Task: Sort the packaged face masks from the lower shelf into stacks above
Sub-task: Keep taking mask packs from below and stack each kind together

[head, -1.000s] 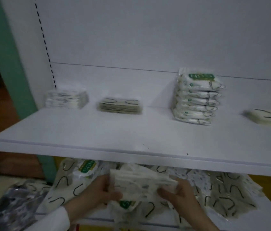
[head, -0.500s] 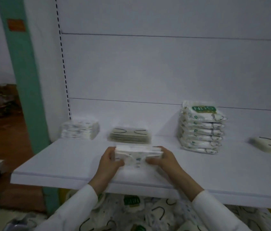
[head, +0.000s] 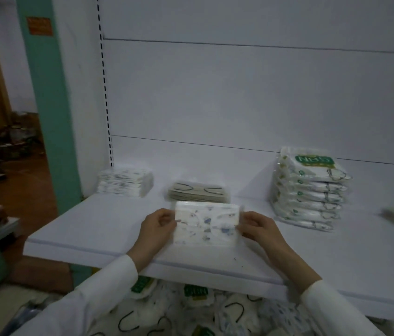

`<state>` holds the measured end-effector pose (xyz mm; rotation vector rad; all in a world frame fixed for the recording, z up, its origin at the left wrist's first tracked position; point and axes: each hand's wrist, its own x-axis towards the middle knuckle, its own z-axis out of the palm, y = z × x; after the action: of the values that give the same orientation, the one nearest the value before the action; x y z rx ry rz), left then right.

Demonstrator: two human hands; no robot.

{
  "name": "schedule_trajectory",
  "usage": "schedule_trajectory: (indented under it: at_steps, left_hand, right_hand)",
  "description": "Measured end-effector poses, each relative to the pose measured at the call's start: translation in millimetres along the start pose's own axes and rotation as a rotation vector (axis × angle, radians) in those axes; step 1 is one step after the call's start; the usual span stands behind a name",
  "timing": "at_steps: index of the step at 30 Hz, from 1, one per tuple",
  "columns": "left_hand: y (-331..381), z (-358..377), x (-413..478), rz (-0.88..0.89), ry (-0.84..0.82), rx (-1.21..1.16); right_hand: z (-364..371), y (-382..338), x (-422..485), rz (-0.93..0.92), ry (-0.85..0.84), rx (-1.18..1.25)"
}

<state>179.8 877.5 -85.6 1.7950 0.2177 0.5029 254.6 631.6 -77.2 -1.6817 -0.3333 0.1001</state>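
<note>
Four mask stacks (head: 309, 190) on upper shelf (head: 94, 226)

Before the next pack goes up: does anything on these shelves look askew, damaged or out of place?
Nothing looks damaged or spilled. The tall green-label stack is a little ragged: its top pack sits tilted, not flat. The held patterned pack looks intact. The unsorted packs below lie jumbled, as expected.
</note>
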Motion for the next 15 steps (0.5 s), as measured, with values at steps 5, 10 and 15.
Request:
schedule_trajectory:
  at_steps: [5,10,15]
  left_hand:
    - [4.8,-18.3,1.7,0.044,-0.023,0.037]
    - [14.9,-55.9,44.3,0.063,0.011,0.038]
    - [15.2,-114.2,119.3,0.093,0.064,0.073]
  right_hand:
    - [-1.6,-2.3,5.1,-0.046,0.038,-0.117]
    - [35.4,-26.0,34.1,-0.049,0.122,-0.129]
    - [105.9,-55.9,96.8,-0.064,0.159,-0.152]
